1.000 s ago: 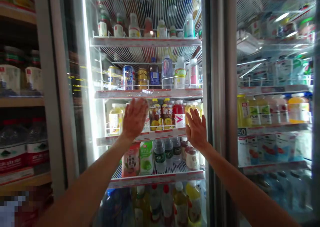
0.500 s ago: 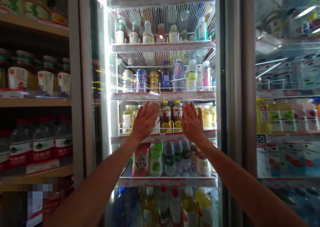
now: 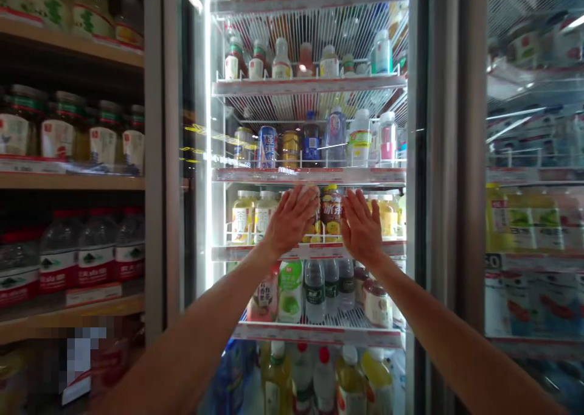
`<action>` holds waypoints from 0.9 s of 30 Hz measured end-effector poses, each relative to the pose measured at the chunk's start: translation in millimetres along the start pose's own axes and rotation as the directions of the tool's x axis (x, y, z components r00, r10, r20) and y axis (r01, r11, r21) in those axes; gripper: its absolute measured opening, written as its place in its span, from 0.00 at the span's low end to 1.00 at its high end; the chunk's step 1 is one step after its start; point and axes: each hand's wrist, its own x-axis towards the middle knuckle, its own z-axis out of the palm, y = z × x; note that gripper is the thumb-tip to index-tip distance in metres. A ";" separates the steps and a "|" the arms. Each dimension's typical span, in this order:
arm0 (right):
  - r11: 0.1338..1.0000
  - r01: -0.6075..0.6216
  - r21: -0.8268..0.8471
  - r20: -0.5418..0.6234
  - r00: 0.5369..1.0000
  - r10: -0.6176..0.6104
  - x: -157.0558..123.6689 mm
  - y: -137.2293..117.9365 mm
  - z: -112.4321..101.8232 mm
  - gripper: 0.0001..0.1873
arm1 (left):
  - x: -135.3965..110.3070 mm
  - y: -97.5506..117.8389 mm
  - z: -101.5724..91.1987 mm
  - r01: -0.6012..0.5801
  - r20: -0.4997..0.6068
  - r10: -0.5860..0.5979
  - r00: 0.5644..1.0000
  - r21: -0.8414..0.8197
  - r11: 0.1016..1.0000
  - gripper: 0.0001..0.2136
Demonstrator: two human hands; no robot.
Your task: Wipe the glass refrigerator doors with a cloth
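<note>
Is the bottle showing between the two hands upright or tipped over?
Upright: the dark bottle stands with its yellow cap on top.

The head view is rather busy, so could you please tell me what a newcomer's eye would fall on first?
Most likely the raised left hand and right hand, both open near the centre, with a yellow-capped brown bottle showing between them. Next might come the glaring light strip along the left of the lit shelves, then the blue can above the left hand.
</note>
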 end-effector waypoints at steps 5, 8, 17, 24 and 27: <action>1.000 0.000 0.004 -0.013 1.000 0.000 -0.4 -0.9 -0.5 0.32 | -21.6 -64.0 -15.2 0.423 -0.165 -0.427 0.889 -0.061 0.904 0.21; 1.000 -0.023 0.007 -0.007 1.000 0.023 0.0 -3.7 0.6 0.32 | -28.4 -87.6 -19.3 0.674 -0.291 -0.672 0.681 -0.112 0.731 0.22; 0.999 0.018 0.029 -0.021 1.000 -0.017 -2.1 1.9 0.6 0.32 | 6.6 12.5 5.2 -0.018 -0.019 0.018 1.000 -0.015 1.000 0.20; 1.000 -0.010 0.018 -0.029 1.000 0.010 -1.1 -1.6 1.3 0.33 | -53.3 -91.5 -20.3 0.652 -0.315 -0.630 0.710 -0.042 0.757 0.20; 1.000 -0.023 0.016 -0.033 0.999 0.024 -0.7 -3.8 2.4 0.33 | -62.0 -86.9 -19.8 0.684 -0.360 -0.644 0.675 -0.022 0.729 0.21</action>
